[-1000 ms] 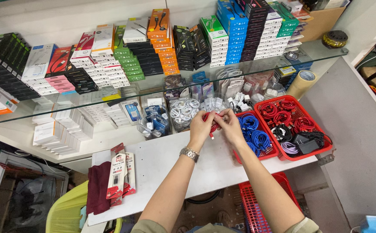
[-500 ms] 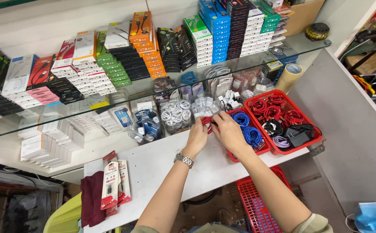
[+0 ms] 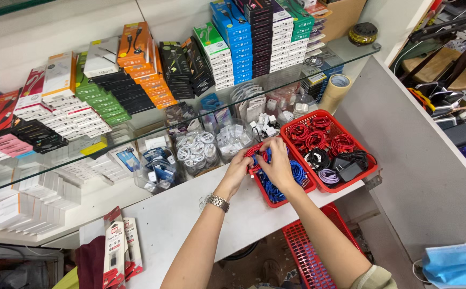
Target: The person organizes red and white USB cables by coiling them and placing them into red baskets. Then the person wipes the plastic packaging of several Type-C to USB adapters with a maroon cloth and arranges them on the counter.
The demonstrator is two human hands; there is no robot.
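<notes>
Fingers of both hands, left hand (image 3: 239, 170) and right hand (image 3: 277, 167), pinch a red cable (image 3: 256, 152), closed around it above the basket of blue cables (image 3: 283, 188). Compared with a moment ago, the hands sit lower, nearer that basket; coiling looks under way.

Both hands (image 3: 259, 168) close together, fingers curled, forearms outstretched.
</notes>
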